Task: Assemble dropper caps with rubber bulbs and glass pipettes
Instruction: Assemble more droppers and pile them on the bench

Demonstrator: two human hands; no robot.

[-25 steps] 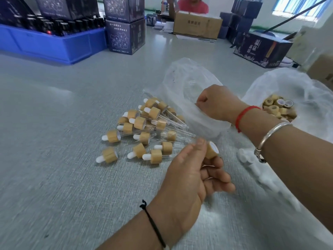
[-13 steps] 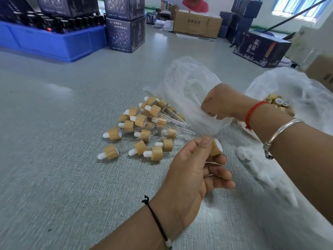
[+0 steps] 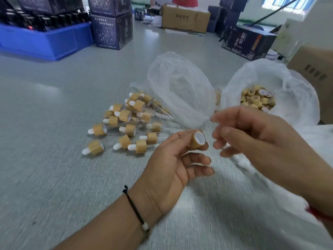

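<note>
My left hand [image 3: 169, 170] pinches a bamboo dropper cap [image 3: 197, 140] between thumb and forefinger, its white inside facing right. My right hand [image 3: 252, 136] hovers just right of the cap with fingers curled. Its thumb and forefinger pinch what looks like a thin clear glass pipette [image 3: 215, 121], faint and blurred. A pile of assembled droppers [image 3: 129, 123] with white bulbs lies on the table to the left. Behind it a clear bag [image 3: 180, 83] holds pipettes. Another bag [image 3: 297, 98] holds loose bamboo caps [image 3: 257, 100]. White rubber bulbs [image 3: 243, 165] lie below my right hand.
A blue crate [image 3: 45, 40] of dark bottles and stacked dark boxes [image 3: 111, 31] stand at the back left. A cardboard carton [image 3: 185, 18] and a dark printed box [image 3: 248, 42] sit further back. Another carton [image 3: 317, 73] is at the right edge. A person sits behind the carton.
My right hand has come out of the clear pipette bag and moved down towards the cap. My left hand has turned the cap so its opening faces the right hand.
</note>
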